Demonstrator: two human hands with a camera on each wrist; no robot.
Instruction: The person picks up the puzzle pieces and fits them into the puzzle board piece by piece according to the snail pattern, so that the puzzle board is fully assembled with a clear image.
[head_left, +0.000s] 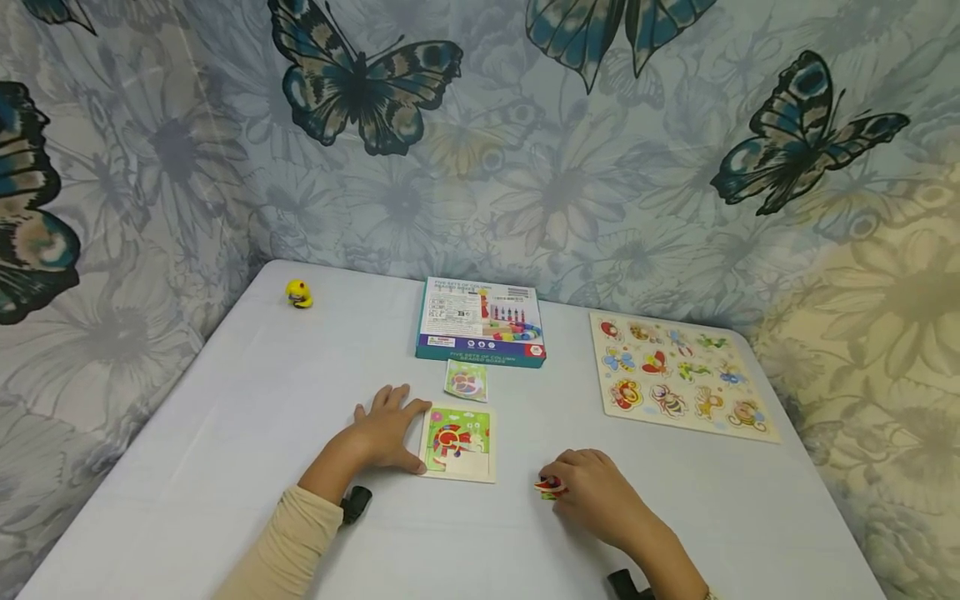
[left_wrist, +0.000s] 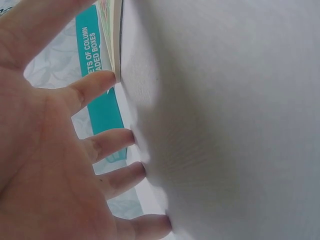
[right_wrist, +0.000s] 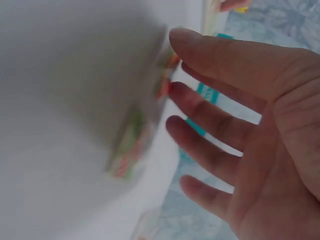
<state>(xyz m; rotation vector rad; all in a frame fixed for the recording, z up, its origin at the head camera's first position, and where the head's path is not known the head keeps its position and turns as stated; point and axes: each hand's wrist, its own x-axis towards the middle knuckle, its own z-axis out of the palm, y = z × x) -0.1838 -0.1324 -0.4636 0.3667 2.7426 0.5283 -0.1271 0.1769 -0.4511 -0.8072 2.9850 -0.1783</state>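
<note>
My left hand [head_left: 386, 433] lies spread beside a square wooden picture puzzle [head_left: 480, 468]. Its thumb touches the lower left corner and its index finger the upper left, while the other fingers [left_wrist: 122, 180] rest on the white cloth. The puzzle has a green and red picture in its upper part and a bare pale strip at the lower right. To the right of it, my right hand [head_left: 600, 496] pinches a small red puzzle piece [right_wrist: 167, 77] between thumb and fingertips. Another piece [right_wrist: 127, 147], green and red and blurred, lies close by on the table.
A small picture card [head_left: 467, 381] lies behind the puzzle, before a teal-edged box [head_left: 480, 321]. An insect peg board [head_left: 686, 379] lies at the right. A yellow toy [head_left: 298, 293] stands at the back left. Butterfly-patterned cloth [head_left: 487, 183] walls the table.
</note>
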